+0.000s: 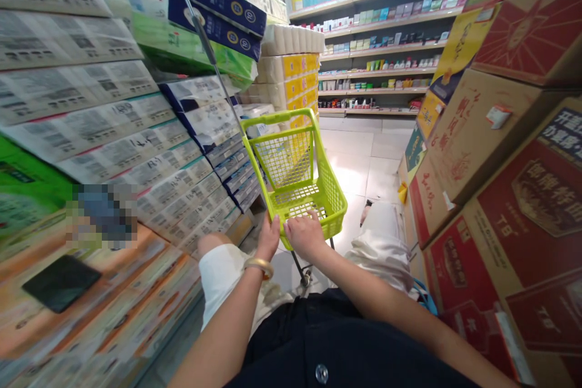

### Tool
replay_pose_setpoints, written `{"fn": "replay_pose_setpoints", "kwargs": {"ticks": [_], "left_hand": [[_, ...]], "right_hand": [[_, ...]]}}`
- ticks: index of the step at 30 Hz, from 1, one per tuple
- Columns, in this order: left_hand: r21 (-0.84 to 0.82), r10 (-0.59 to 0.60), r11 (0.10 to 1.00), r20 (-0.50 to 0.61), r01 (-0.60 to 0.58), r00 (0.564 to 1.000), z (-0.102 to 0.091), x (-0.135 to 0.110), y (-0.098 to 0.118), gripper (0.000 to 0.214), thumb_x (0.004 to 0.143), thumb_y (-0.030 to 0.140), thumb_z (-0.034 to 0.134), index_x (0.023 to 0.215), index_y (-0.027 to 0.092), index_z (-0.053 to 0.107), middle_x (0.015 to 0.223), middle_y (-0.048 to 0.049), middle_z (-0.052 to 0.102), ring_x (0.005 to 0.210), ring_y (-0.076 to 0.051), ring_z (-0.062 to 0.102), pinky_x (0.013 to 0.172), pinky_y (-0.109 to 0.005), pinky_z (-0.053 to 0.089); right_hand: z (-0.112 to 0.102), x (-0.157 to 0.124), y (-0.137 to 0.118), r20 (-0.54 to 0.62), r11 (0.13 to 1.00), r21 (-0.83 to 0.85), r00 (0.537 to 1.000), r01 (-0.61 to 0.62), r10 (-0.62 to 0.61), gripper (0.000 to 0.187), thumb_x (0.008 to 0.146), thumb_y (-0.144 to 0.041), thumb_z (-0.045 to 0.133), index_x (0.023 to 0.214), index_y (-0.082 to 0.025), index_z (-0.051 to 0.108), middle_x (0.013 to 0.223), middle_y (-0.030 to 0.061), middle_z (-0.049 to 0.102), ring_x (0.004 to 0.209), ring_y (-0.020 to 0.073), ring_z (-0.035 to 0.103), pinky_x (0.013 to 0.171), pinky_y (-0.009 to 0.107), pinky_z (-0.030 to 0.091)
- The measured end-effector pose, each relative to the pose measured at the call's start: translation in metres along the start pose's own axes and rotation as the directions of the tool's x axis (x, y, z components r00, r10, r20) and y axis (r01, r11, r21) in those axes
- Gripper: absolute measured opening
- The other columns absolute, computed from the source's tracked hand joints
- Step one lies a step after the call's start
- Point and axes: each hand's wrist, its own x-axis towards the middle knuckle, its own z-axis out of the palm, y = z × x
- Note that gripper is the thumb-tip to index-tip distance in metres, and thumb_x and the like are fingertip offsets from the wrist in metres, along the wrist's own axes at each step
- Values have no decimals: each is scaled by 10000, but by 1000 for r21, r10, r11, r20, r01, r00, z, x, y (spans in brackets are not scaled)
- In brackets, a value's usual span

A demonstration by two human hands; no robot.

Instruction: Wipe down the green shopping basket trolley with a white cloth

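Observation:
A lime-green plastic shopping basket cart [295,173] stands in the aisle in front of me, with nothing visible inside it. My left hand [269,236], a gold bangle on its wrist, rests on the basket's near rim with fingers curled over it. My right hand [305,234] lies right beside it, fingers wrapped over the same near edge. A metal pull handle [204,42] rises from the cart up to the left.
Stacked tissue packs [113,127] form a wall on the left. Red and brown cartons [500,163] are piled on the right. Toilet roll packs [291,66] stand ahead, with stocked shelves [382,54] behind. White tiled floor [364,157] runs between them.

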Motion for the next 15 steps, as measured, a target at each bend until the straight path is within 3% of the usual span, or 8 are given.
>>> {"fn": "replay_pose_setpoints", "kwargs": {"ticks": [9,12,15], "left_hand": [[-30,31,999,12,-31,999,2,-3,2,543,906,556,477,1303,190,532,1217,-130,682,1186,-267,615,1065,-441,447],[-33,41,999,16,-41,999,3,-3,3,518,914,525,476,1304,190,534,1209,-124,686,1182,-266,614,1067,-436,444],[-39,39,998,20,-39,999,2,-4,3,516,922,514,468,1321,192,525,1216,-118,684,1180,-256,615,1070,-417,443]], "right_hand": [[-14,-13,72,-105,984,-27,980,-175,171,349,1017,-271,410,816,-192,684,842,43,749,802,167,639,1011,340,248],[-17,-11,74,-101,973,-45,970,-226,220,351,1014,-266,413,808,-191,688,841,47,751,817,176,647,1015,344,245],[-13,-8,55,-64,974,-45,973,-223,220,334,1007,-269,428,827,-188,697,868,58,759,832,191,656,995,354,261]]}}
